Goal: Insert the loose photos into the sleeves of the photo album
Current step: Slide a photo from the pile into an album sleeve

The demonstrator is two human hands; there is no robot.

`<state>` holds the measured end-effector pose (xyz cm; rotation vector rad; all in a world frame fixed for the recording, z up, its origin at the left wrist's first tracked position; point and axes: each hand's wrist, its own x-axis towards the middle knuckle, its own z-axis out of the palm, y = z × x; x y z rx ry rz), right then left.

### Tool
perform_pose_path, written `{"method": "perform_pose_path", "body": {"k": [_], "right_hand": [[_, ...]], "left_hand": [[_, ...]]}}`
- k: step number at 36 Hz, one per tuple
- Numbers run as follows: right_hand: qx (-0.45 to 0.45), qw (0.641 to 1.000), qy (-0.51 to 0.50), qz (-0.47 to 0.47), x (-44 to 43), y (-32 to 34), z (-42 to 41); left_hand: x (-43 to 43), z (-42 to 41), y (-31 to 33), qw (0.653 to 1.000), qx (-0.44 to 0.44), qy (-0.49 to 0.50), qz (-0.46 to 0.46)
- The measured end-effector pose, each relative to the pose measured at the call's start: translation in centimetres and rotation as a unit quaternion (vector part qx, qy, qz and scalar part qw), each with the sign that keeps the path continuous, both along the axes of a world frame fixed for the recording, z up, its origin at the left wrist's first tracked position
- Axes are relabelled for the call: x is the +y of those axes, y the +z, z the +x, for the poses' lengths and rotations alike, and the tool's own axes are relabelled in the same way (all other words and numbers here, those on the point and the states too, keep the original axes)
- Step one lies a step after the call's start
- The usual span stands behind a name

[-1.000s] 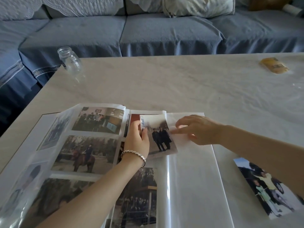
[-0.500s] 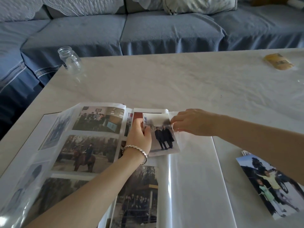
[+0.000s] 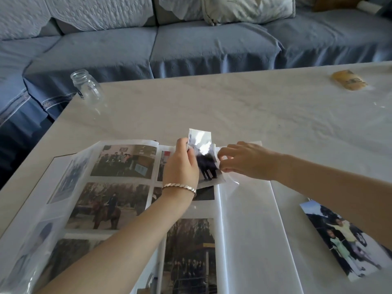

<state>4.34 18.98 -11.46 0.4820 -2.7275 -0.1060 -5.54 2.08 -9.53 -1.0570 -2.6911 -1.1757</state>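
The photo album (image 3: pixel 250 240) lies open on the table, its left pages filled with photos and its right page holding bare sleeves. My left hand (image 3: pixel 180 164) grips a loose photo (image 3: pixel 204 160) of two dark-coated figures by its left edge. The photo stands tilted up over the top of the right page and catches glare. My right hand (image 3: pixel 244 160) pinches the clear film of the top sleeve (image 3: pixel 231 179) just right of the photo. A second loose photo (image 3: pixel 343 238) lies flat on the table to the right of the album.
An upright glass jar (image 3: pixel 88 88) stands near the table's far left corner. A yellow packet (image 3: pixel 349 79) lies at the far right. A blue sofa (image 3: pixel 191 43) runs behind the marble table (image 3: pixel 233 107).
My left hand has lifted the photo and tipped its top edge up and away, so it now reflects light. My right hand stays on the sleeve film, fingers pinched closer.
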Motion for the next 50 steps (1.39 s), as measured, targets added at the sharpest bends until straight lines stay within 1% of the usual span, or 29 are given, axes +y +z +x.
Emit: {"method": "perform_pose_path", "body": {"k": [4,6,10,13,16,19,23,28,30,35,38,41,45,50], "right_hand": [[0.003,1.000,-0.008,-0.008,-0.1,0.0,0.0],[0.006,1.000,-0.012,-0.012,-0.2,0.0,0.1],[0.010,0.999,-0.020,-0.047,-0.3,0.2,0.3],[0.006,0.998,-0.047,-0.050,-0.5,0.2,0.6],[0.014,0.997,-0.061,-0.053,-0.4,-0.3,1.0],[0.033,0.994,-0.079,-0.065,-0.4,-0.7,1.4],[0.048,0.993,-0.101,-0.047,-0.7,-0.9,1.6],[0.045,0.991,-0.127,0.011,-1.0,-0.9,1.5],[0.045,0.990,-0.132,0.015,-1.0,-1.1,1.3],[0.076,0.987,-0.140,0.015,-1.0,-1.4,1.5],[0.091,0.986,-0.139,0.020,-0.9,-2.0,1.7],[0.104,0.986,-0.129,0.008,-1.0,-2.4,2.0],[0.100,0.985,-0.139,0.000,-1.1,-2.5,2.2],[0.087,0.986,-0.143,-0.010,-1.1,-2.7,2.2]], "left_hand": [[-0.3,0.0,0.1,0.999,0.035,0.013,0.014],[-0.3,0.0,0.0,0.999,0.026,0.007,0.025],[0.3,0.4,-0.6,0.998,-0.063,-0.030,0.000],[0.8,0.3,-0.8,0.990,-0.131,-0.011,-0.051],[1.1,-0.3,-0.7,0.981,-0.162,0.001,-0.106],[1.1,-1.0,-0.4,0.977,-0.154,-0.008,-0.145],[1.1,-1.3,-0.1,0.974,-0.148,-0.020,-0.173],[1.4,-0.9,0.4,0.970,-0.162,-0.022,-0.178],[1.7,-0.8,0.5,0.968,-0.175,-0.019,-0.180],[2.2,-0.5,0.7,0.963,-0.200,-0.014,-0.178],[2.2,-0.7,0.9,0.960,-0.192,-0.023,-0.201],[2.0,-1.3,1.6,0.960,-0.157,-0.027,-0.232],[1.7,-2.0,2.4,0.954,-0.134,-0.038,-0.265],[1.8,-1.4,2.1,0.947,-0.131,-0.044,-0.292]]}}
